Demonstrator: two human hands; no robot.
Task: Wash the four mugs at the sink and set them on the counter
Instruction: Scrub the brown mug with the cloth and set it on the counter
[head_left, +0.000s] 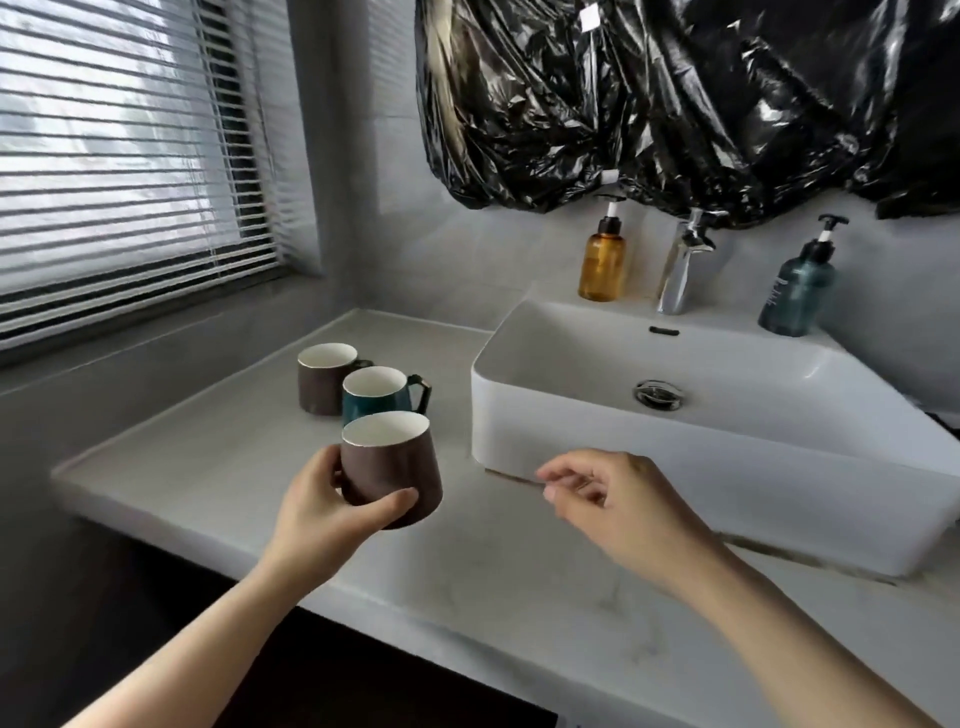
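My left hand (332, 506) grips a brown mug (390, 467) with a white inside, holding it just above the counter (218, 467). Behind it stands a teal mug (375, 395) with a dark handle, and further back a second brown mug (323, 379); both are upright on the counter, left of the sink (571, 431). My right hand (602, 493) hovers in front of the sink's near wall, fingers loosely curled, holding nothing. The white basin is empty, with a chrome drain (658, 394) and a chrome tap (684, 262) behind it.
An amber pump bottle (602, 265) stands left of the tap and a dark teal pump bottle (797, 291) right of it. Black plastic sheeting (675, 104) hangs on the wall above. Window blinds (130, 156) fill the left wall.
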